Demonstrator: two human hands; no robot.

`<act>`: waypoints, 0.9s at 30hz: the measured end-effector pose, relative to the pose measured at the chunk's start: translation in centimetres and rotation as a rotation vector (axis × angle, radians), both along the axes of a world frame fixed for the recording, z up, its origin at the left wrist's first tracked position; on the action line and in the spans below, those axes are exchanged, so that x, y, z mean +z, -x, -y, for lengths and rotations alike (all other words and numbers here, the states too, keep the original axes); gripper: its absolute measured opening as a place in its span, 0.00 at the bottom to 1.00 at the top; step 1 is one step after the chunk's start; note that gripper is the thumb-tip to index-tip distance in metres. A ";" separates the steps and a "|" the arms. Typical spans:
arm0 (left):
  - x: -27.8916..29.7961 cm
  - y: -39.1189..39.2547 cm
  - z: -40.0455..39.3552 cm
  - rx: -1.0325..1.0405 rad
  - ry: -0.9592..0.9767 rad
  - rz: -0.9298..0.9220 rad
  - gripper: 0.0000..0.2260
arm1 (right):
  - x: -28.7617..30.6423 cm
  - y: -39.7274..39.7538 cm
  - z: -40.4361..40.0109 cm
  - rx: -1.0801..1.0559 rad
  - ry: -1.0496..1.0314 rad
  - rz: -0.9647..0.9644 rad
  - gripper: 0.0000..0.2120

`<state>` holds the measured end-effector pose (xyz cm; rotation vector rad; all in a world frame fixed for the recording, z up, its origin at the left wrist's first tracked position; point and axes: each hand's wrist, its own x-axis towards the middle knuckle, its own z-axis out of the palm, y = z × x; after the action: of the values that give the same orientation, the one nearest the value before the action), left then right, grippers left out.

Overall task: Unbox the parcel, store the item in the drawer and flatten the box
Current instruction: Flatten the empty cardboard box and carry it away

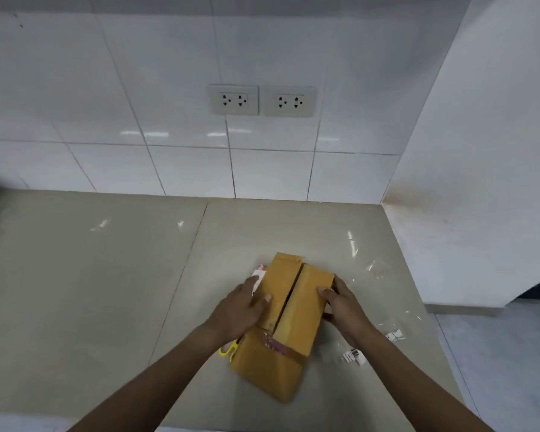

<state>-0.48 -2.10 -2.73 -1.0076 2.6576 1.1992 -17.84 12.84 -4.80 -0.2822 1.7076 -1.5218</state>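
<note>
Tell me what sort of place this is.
Probably a kitchen or utility corner: a glossy tiled counter, a white tiled wall behind it, and two wall sockets above the counter.

head-worn view, looking forward and down, close over countertop (106,275), facing tiled wall (138,88)
</note>
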 end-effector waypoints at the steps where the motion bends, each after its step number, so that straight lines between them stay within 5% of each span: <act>1: 0.0 -0.1 -0.3 -0.014 -0.027 0.012 0.28 | -0.1 0.2 0.3 0.022 0.018 0.001 0.19; 4: -0.1 -0.6 -2.2 -0.001 0.058 0.028 0.28 | -0.8 0.7 1.2 0.127 -0.069 -0.131 0.22; 9: -1.4 -0.8 -4.2 0.007 0.149 0.129 0.33 | -1.9 -0.2 1.8 0.184 -0.390 -0.701 0.26; 13: -1.2 -0.5 -3.7 0.045 0.118 0.133 0.31 | -1.7 -2.6 0.6 0.235 -0.444 -1.072 0.26; 21: -1.0 3.0 -3.4 0.148 0.117 0.046 0.40 | -0.5 -4.5 -0.8 0.527 -0.560 -1.002 0.51; 27: -2.0 4.7 -2.7 0.194 0.118 0.130 0.46 | -0.5 -4.4 -0.7 0.487 -0.475 -0.873 0.47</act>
<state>-5.17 0.60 -4.72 -1.3407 2.6037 0.9762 -13.40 13.51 -5.33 -1.1290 2.3515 -0.6056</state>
